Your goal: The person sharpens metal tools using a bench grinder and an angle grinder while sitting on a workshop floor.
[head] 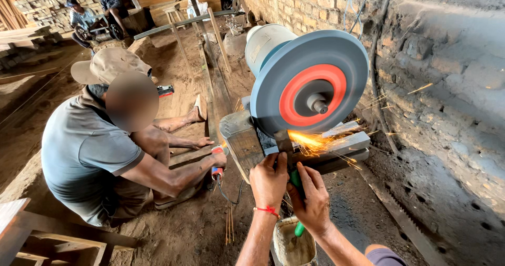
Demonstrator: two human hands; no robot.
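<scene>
- Green-handled tool [296,184]: centre of the frame, lower half; its metal blade is pressed against the lower edge of the grinding wheel [309,80], where orange sparks [315,141] fly to the right.
- Right hand [313,198]: fingers closed around the tool's green handle, whose end pokes out below the palm.
- Left hand [269,179]: just left of the right hand and touching it, fingers curled over the upper part of the tool near the blade; a red string circles the wrist.
- Grinding wheel: grey disc with a red inner ring, upper centre-right, mounted on a pale motor housing [263,42].
- Metal rest [336,145]: below the wheel, under the sparks.
- Small bucket [292,242]: bottom centre, beneath the hands.
- Brick wall [452,87]: fills the right side.
- Seated person [100,145]: left of centre, in a grey shirt and tan cap, one hand on a red-handled tool [216,163] on the dirt floor.
- Two further people [94,13]: upper left, far back.
</scene>
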